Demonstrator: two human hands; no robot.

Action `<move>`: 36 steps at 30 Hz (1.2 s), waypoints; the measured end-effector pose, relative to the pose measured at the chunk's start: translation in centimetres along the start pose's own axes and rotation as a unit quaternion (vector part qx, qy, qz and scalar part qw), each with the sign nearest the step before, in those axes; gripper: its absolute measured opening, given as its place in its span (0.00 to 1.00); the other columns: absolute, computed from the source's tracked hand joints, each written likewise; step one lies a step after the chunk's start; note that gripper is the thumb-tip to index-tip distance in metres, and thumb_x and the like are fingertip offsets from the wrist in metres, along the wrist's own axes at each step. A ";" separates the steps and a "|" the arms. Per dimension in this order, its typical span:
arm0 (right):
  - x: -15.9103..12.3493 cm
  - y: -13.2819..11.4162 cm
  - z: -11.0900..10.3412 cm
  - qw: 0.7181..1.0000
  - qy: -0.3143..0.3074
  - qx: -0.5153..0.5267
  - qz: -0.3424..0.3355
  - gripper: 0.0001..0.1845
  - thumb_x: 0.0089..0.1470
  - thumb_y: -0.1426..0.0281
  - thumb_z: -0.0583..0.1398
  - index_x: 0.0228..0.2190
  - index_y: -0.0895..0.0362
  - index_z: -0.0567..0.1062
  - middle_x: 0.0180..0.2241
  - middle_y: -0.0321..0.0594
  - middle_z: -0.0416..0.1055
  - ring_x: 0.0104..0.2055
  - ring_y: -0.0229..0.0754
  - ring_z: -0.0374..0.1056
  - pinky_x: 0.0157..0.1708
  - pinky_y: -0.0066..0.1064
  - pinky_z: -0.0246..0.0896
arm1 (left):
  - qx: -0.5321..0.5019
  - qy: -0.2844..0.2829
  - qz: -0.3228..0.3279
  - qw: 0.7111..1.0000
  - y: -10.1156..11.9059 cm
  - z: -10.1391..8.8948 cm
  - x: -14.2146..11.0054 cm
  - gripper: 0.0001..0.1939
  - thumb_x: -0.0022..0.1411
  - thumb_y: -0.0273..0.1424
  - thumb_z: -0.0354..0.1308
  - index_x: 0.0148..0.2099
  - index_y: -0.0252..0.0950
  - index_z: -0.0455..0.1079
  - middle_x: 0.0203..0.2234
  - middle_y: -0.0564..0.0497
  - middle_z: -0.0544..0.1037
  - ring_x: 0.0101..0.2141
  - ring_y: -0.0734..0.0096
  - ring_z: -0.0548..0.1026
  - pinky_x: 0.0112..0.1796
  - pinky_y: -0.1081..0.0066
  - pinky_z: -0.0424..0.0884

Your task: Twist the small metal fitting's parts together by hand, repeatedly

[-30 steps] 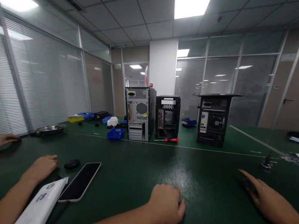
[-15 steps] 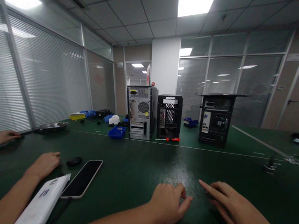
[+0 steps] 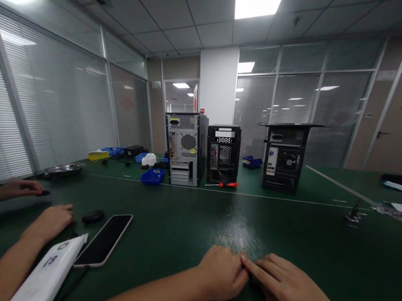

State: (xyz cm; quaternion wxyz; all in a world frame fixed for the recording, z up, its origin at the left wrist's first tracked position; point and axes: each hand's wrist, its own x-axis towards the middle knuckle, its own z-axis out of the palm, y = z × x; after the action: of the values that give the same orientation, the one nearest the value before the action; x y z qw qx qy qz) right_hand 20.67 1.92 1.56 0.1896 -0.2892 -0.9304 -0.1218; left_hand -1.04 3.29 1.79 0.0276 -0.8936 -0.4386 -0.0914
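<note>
A white pack (image 3: pixel 50 269) marked 18 lies on the near left of the surface (image 3: pixel 166 226). To its right, the left hand (image 3: pixel 223 273) is curled; the right hand's (image 3: pixel 284 288) fingertips meet it. Any held item cannot be determined. The phone (image 3: pixel 104 240) lies left of both, near a co-worker's hand (image 3: pixel 49 222). Far: red-handled screwdriver (image 3: pixel 228 185), upright computer cases (image 3: pixel 185 153).

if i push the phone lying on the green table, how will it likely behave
The phone looks like a stiff slab lying flat, so it should slide rather than roll or tip. Its smooth, dark face suggests glass, probably fragile if dropped.
</note>
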 end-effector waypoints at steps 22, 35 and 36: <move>-1.0 1.3 1.8 0.975 -0.008 0.123 0.185 0.29 0.64 0.63 0.48 0.65 0.49 0.56 0.52 0.44 0.71 0.52 0.41 0.70 0.52 0.36 0.68 | -0.025 0.032 0.007 0.999 -0.4 1.2 0.1 0.20 0.66 0.51 0.50 0.49 0.43 0.67 0.27 0.52 0.77 0.30 0.57 0.78 0.33 0.65 0.72; -0.4 0.7 0.1 0.977 -0.054 0.132 0.158 0.21 0.64 0.60 0.51 0.55 0.50 0.70 0.46 0.43 0.72 0.47 0.41 0.69 0.48 0.37 0.68 | 0.006 0.048 0.050 0.998 -0.5 1.3 0.0 0.18 0.70 0.45 0.45 0.55 0.47 0.67 0.28 0.52 0.78 0.28 0.59 0.78 0.31 0.66 0.73; -0.3 0.5 -0.1 0.978 -0.054 0.137 0.147 0.20 0.65 0.62 0.49 0.54 0.50 0.70 0.47 0.44 0.72 0.48 0.40 0.69 0.48 0.36 0.67 | 0.013 0.047 0.050 0.998 -0.5 1.3 0.0 0.19 0.70 0.46 0.44 0.55 0.47 0.67 0.27 0.51 0.78 0.27 0.59 0.78 0.31 0.65 0.72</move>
State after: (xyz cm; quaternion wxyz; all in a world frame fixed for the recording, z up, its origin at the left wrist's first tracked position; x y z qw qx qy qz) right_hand 21.24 2.14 1.53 0.1924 -0.4000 -0.8946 0.0518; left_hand -1.24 3.74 0.48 0.0639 -0.9089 -0.3924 -0.1262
